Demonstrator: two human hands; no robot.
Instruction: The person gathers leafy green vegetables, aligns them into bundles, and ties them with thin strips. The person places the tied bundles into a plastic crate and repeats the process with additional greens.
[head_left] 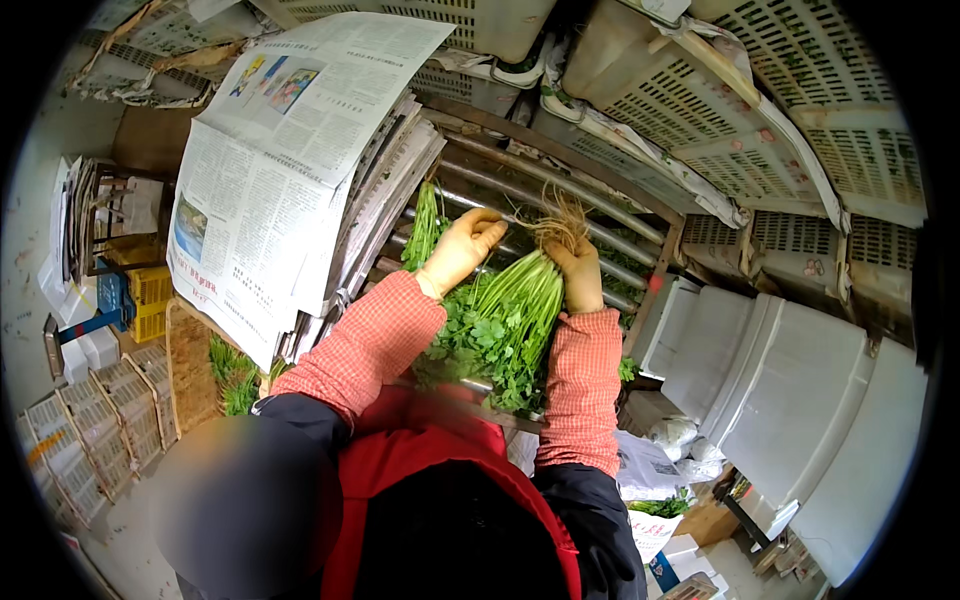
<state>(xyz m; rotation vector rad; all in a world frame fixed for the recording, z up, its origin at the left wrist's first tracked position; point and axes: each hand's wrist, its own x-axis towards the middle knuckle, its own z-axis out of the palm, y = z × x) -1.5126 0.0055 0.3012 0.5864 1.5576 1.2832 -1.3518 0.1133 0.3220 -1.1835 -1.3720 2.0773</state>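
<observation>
Both my hands wear tan rubber gloves and red checked sleeves. My right hand [578, 270] grips a bunch of green leafy herbs [505, 320] just below its pale roots [560, 228]; the leaves hang toward me. My left hand [462, 245] is closed around a few green stems at the top of the bunch, left of the roots. A smaller bunch of green stalks [425, 225] lies just left of my left hand on the roller rack [520, 190].
A stack of newspapers [280, 170] lies to the left. Pale slatted plastic crates [720, 110] stand behind and to the right, white foam boxes [790, 400] at the right. More greens [235, 375] and a yellow crate [150, 300] are on the left.
</observation>
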